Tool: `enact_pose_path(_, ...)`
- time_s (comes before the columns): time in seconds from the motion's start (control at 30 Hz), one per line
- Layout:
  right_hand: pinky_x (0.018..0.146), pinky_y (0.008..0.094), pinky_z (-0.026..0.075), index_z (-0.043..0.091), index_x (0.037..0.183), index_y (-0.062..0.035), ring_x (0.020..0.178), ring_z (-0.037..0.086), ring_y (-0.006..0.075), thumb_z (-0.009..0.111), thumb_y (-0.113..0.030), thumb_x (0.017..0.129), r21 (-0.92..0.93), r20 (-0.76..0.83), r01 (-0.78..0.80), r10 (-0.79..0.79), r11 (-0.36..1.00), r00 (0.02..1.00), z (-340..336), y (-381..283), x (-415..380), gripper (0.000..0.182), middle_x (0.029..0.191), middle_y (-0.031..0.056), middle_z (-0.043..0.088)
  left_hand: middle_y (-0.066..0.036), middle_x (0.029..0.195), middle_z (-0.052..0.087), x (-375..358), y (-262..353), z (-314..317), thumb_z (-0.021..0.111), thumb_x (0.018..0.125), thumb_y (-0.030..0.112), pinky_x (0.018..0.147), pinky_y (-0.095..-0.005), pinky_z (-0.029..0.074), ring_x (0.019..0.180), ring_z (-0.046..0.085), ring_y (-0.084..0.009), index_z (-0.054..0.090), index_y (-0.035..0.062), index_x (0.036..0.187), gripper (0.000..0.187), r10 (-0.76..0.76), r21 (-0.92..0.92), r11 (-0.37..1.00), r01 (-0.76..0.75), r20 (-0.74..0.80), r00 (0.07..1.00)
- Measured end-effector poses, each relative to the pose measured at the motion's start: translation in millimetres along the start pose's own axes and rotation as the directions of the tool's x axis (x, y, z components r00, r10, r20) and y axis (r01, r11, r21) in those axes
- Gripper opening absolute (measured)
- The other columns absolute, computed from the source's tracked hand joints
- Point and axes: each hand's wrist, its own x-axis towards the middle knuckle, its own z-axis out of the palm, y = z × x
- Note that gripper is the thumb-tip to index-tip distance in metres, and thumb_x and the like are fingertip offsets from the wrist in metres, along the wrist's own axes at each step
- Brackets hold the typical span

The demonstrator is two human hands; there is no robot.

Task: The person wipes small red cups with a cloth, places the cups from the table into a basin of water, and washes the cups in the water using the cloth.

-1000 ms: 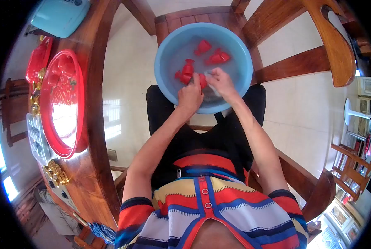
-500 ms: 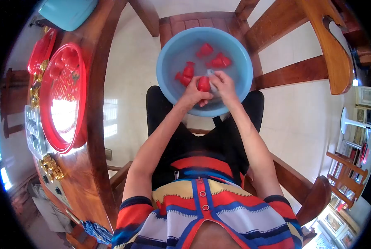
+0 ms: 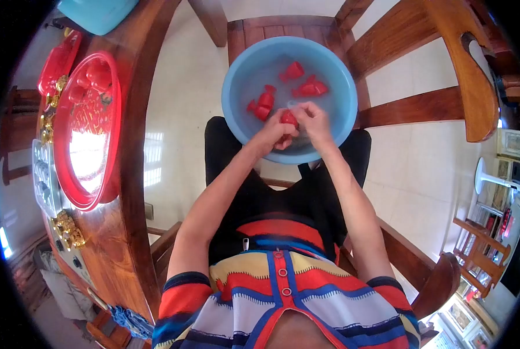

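Over the near side of a light-blue basin [image 3: 229, 87], my left hand [image 3: 274, 134] is closed around a small red cup [image 3: 289, 118]. My right hand [image 3: 313, 122] pinches a pale cloth [image 3: 293, 104] against that cup; most of the cloth is hidden by the fingers. Several more red cups lie in the cloudy water: some at the left [image 3: 264, 103], others toward the right [image 3: 310, 87] and one farther back [image 3: 293, 71]. They look stemmed, like little goblets.
The basin stands on a wooden chair [image 3: 254, 41] between my knees. On the wooden table [image 3: 126, 244] to the left are a red round tray [image 3: 115, 116], gold ornaments [image 3: 68, 228] and a turquoise container [image 3: 100, 14]. A chair armrest [image 3: 478, 87] rises at the right.
My left hand has turned the cup so that more fingers cover it. My right hand has shifted slightly over it with the cloth. The whole view has tilted a little.
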Motion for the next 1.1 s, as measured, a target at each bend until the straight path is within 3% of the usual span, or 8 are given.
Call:
enact_pose_path(0.17, 0.070, 0.0207, 0.043, 0.065, 0.090, -0.0038, 0.079, 0.054, 0.0053, 0.062, -0.015, 0.084, 0.379, -0.110, -0.009, 0.055, 0.925, 0.992, -3.4, -8.5, -4.2, 0.013, 0.086, 0.0000, 0.063, 0.000, 0.061, 0.044, 1.9, 1.4, -4.2, 0.057, 0.069, 0.005, 0.033, -0.0201, 0.025, 0.041, 0.038, -0.0081, 0.046, 0.0068, 0.099, 0.033, 0.004, -0.245, 0.970, 0.011, 0.063, 0.998)
enact_pose_path(0.37, 0.071, 0.0221, 0.045, 0.065, 0.097, -0.0033, 0.081, 0.055, 0.0067, 0.062, -0.009, 0.083, -0.121, 0.057, 0.204, -0.198, 0.972, 0.979, 7.6, -9.6, -4.4, 0.015, 0.089, 0.0019, 0.063, 0.000, 0.060, 0.043, 7.1, -0.4, -16.5, 0.052, 0.073, 0.005, 0.034, -0.0195, 0.026, 0.042, 0.037, -0.0074, 0.048, 0.0070, 0.084, 0.012, -0.035, -0.392, 0.914, 0.109, 0.192, 0.981)
enact_pose_path(0.67, 0.073, 0.0217, 0.045, 0.065, 0.098, -0.0024, 0.080, 0.056, 0.0070, 0.062, -0.007, 0.081, 0.528, -0.080, -0.081, 0.145, 0.845, 0.986, -6.0, -10.9, -3.0, 0.017, 0.085, 0.0003, 0.063, 0.000, 0.060, 0.044, 8.8, -5.6, -21.6, 0.052, 0.076, 0.008, 0.033, -0.0190, 0.027, 0.042, 0.037, -0.0068, 0.050, 0.0049, 0.090, 0.014, -0.005, -0.508, 0.851, 0.132, 0.245, 0.970)
enact_pose_path(0.77, 0.074, 0.0226, 0.045, 0.065, 0.099, -0.0029, 0.084, 0.056, 0.0081, 0.063, -0.009, 0.082, 0.191, 0.001, -0.011, 0.011, 0.981, 1.000, -1.8, -13.6, -8.5, 0.019, 0.088, 0.0010, 0.062, 0.000, 0.059, 0.044, 4.3, 0.1, -17.0, 0.051, 0.077, 0.009, 0.032, -0.0180, 0.026, 0.042, 0.037, -0.0062, 0.050, 0.0047, 0.088, 0.012, 0.049, -0.510, 0.859, 0.044, 0.169, 0.984)
enact_pose_path(0.83, 0.075, 0.0233, 0.045, 0.065, 0.099, -0.0028, 0.083, 0.056, 0.0080, 0.064, -0.011, 0.082, -0.081, 0.090, 0.344, -0.337, 0.936, 0.937, 1.8, -1.7, -2.1, 0.019, 0.088, 0.0002, 0.062, -0.001, 0.061, 0.045, 6.5, -6.3, -22.1, 0.051, 0.075, 0.006, 0.032, -0.0187, 0.025, 0.041, 0.038, -0.0069, 0.049, 0.0057, 0.087, 0.012, 0.018, -0.518, 0.848, 0.106, 0.229, 0.973)
enact_pose_path(0.87, 0.075, 0.0233, 0.045, 0.065, 0.099, -0.0028, 0.083, 0.056, 0.0080, 0.064, -0.011, 0.082, -0.080, 0.089, 0.347, -0.340, 0.934, 0.936, 0.7, 3.4, -0.1, 0.019, 0.088, 0.0002, 0.062, -0.002, 0.063, 0.046, 8.6, -8.3, -24.5, 0.052, 0.073, 0.003, 0.032, -0.0194, 0.025, 0.041, 0.039, -0.0076, 0.049, 0.0067, 0.087, 0.015, -0.012, -0.522, 0.836, 0.170, 0.291, 0.957)
enact_pose_path(0.93, 0.075, 0.0227, 0.045, 0.065, 0.100, -0.0046, 0.083, 0.056, 0.0083, 0.065, -0.013, 0.082, 0.220, 0.099, 0.134, -0.159, 0.966, 0.982, 0.9, 1.3, -1.1, 0.020, 0.088, 0.0005, 0.061, -0.002, 0.063, 0.046, 8.3, -5.2, -23.1, 0.052, 0.073, 0.002, 0.032, -0.0198, 0.025, 0.040, 0.039, -0.0083, 0.047, 0.0077, 0.090, 0.019, 0.015, -0.489, 0.859, 0.151, 0.320, 0.947)
enact_pose_path(1.1, 0.073, 0.0198, 0.045, 0.065, 0.102, -0.0098, 0.086, 0.055, 0.0065, 0.065, -0.015, 0.083, 0.262, -0.002, -0.083, 0.087, 0.961, 0.996, -4.8, -5.2, -1.8, 0.021, 0.105, 0.0033, 0.059, -0.005, 0.063, 0.045, 2.2, 1.7, -8.7, 0.055, 0.069, 0.000, 0.030, -0.0217, 0.026, 0.038, 0.041, -0.0119, 0.038, 0.0130, 0.108, 0.044, 0.025, -0.328, 0.943, 0.061, 0.251, 0.968)
